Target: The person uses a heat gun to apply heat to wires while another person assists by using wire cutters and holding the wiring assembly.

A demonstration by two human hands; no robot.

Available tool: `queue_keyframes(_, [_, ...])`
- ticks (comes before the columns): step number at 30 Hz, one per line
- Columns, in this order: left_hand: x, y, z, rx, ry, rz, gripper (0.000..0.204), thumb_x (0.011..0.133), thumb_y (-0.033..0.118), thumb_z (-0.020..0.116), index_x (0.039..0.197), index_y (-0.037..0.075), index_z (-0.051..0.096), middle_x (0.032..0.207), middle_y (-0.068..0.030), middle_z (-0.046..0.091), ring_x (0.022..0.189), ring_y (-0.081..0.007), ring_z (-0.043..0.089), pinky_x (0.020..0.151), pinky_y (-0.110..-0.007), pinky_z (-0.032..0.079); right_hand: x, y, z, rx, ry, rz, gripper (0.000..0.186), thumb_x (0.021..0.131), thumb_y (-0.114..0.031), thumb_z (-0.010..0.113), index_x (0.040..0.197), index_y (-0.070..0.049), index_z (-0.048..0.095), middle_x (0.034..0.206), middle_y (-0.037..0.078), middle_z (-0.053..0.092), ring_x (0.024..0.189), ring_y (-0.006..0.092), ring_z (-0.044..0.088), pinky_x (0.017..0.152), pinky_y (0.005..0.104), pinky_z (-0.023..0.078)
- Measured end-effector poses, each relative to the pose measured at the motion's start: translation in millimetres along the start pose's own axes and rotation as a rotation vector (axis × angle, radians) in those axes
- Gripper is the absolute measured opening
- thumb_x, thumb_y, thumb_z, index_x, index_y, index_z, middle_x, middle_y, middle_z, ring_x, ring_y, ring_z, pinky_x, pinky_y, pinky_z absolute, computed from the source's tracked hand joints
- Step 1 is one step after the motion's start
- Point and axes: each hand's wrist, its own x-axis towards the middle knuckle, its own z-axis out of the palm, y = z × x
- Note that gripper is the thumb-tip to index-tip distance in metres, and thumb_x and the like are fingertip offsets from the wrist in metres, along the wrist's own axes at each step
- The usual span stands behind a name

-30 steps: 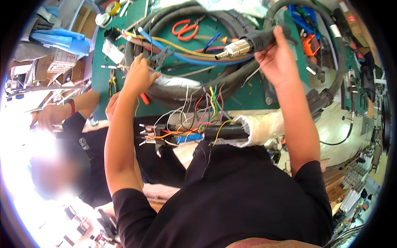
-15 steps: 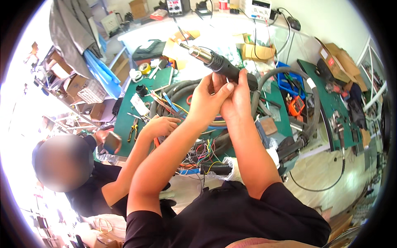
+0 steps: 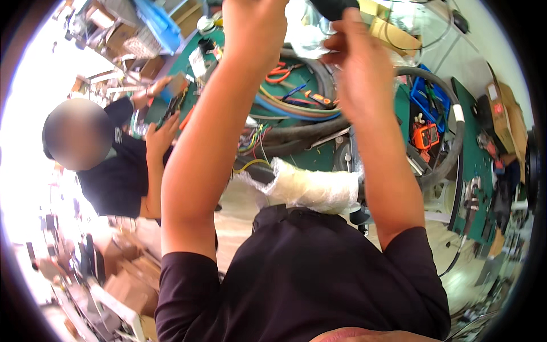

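Note:
My left hand [image 3: 256,14] reaches to the top edge of the view, where its fingers are cut off. My right hand [image 3: 364,74] is raised beside it, slightly blurred, fingers apart and loosely bent. Its uppermost digit meets the lower end of a black cylindrical tool handle [image 3: 336,7], most of which lies out of view. Below my hands, thick black cable [image 3: 319,132] and coloured wires [image 3: 285,102] lie on the green work mat [image 3: 305,159]. Near my waist is a cable end in bubble wrap [image 3: 313,185].
At left a co-worker [image 3: 122,165] in black holds a flat device [image 3: 175,85] and a dark tool [image 3: 171,111]. Orange-handled pliers [image 3: 279,73] lie among the cables. A blue bin [image 3: 424,97] and an orange meter [image 3: 425,135] stand at right, a cardboard box [image 3: 504,114] beyond.
My hands have moved up and apart, taking the tool mostly out of the top of the view. The view has shifted downward. The co-worker's hand has left the cables and now holds a dark tool.

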Motion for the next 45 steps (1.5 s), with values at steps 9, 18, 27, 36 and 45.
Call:
queue_keyframes(9, [-38,22,19,0.332,-0.116,-0.030,0.038,0.090,0.024,0.063,0.105,-0.010,0.059,0.094,-0.0104,0.066,0.085,-0.0116,0.059,0.075,-0.025,0.046,17,-24,0,-0.856,-0.263,-0.754,0.044,0.076,-0.017,0.070,0.111,0.001,0.049,0.088,0.022,0.061,0.081,0.0375,0.062,0.070,0.0426,0.048])
queue_keyframes(18, [-90,-83,-100,1.870,-0.912,-0.629,0.017,0.082,0.012,0.056,0.093,0.005,0.069,0.098,-0.0116,0.069,0.094,-0.0281,0.066,0.084,-0.044,0.047,23,-12,-37,-0.906,-0.116,-0.624,0.029,0.076,-0.018,0.064,0.095,0.003,0.055,0.077,0.021,0.061,0.070,0.0320,0.061,0.065,0.0390,0.047])
queue_keyframes(27, [-92,-118,-160,1.498,-1.119,-0.886,0.023,0.075,0.015,0.060,0.084,-0.004,0.068,0.088,-0.0219,0.067,0.079,-0.0357,0.066,0.069,-0.043,0.050,27,36,-72,-0.828,-0.160,-0.520,0.032,0.082,-0.025,0.069,0.100,-0.001,0.059,0.077,0.004,0.060,0.067,0.0110,0.054,0.063,0.0274,0.045])
queue_keyframes(36, [-151,-14,-146,0.493,0.620,-0.444,0.017,0.094,0.011,0.056,0.097,-0.006,0.058,0.078,-0.0074,0.063,0.059,-0.0102,0.060,0.054,-0.023,0.050,28,61,-63,-0.796,-0.244,-0.408,0.033,0.084,-0.020,0.067,0.109,0.000,0.058,0.084,0.002,0.061,0.074,0.0094,0.054,0.070,0.0263,0.045])
queue_keyframes(45, [-199,-19,-165,0.089,0.925,-0.188,0.012,0.088,0.010,0.066,0.092,0.003,0.057,0.084,-0.0104,0.067,0.062,-0.0115,0.061,0.059,-0.024,0.051,6,89,-39,-0.877,-0.378,-0.297,0.025,0.082,-0.018,0.066,0.100,-0.003,0.057,0.079,0.007,0.061,0.071,0.0170,0.059,0.069,0.0321,0.047])
